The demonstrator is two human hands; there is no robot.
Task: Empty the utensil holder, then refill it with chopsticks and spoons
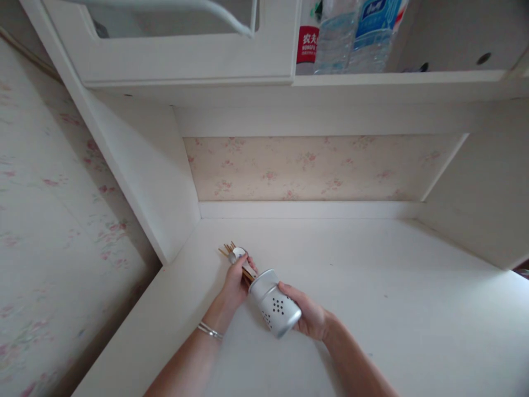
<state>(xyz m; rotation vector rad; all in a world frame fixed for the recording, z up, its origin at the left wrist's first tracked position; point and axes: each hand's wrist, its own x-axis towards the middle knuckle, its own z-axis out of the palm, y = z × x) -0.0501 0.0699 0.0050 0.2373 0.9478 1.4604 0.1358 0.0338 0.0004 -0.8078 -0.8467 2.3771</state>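
My left hand (238, 278) is closed around a bundle of chopsticks (227, 249) and spoons. One white spoon (239, 252) shows its bowl at the upper end of the bundle, beside the chopstick tips. The lower ends of the bundle reach to the mouth of a silver metal utensil holder (276, 302); how far in they go is hidden. My right hand (309, 311) grips this holder from its right side, thumb on top near the rim. The holder is tilted, its mouth toward my left hand and its base to the lower right. Round drain holes pattern its side.
Both hands are above a white tabletop (372, 264). A white side panel (152, 182) rises at the left, and another panel (475, 204) at the right. Overhead is a white cupboard (185, 63) with an open compartment holding plastic bottles (336, 44). Floral wallpaper (297, 168) covers the back.
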